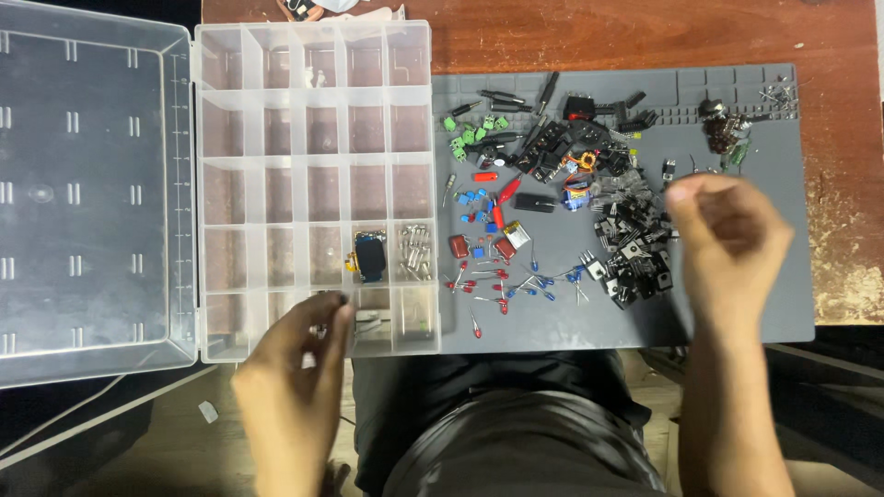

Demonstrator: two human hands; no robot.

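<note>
A clear plastic compartment box [313,189] lies open on the left, its lid [87,193] folded flat further left. My left hand [299,354] hovers over the box's bottom row and pinches a small dark part between thumb and fingers. My right hand [727,230] floats above the right side of a grey work mat [737,304], fingers curled loosely, blurred; whether it holds anything is unclear. Beneath and left of it lies a pile of black transistors [631,248]. One box compartment holds a small blue display module [370,256], another holds glass fuses [416,250].
On the mat lie red and blue LEDs [502,281], blue trimmers [472,201], green terminal blocks [471,133], black connectors [562,147] and small parts at the far right corner [727,129]. A wooden table [645,32] runs beneath. My lap in dark trousers [506,423] is below the edge.
</note>
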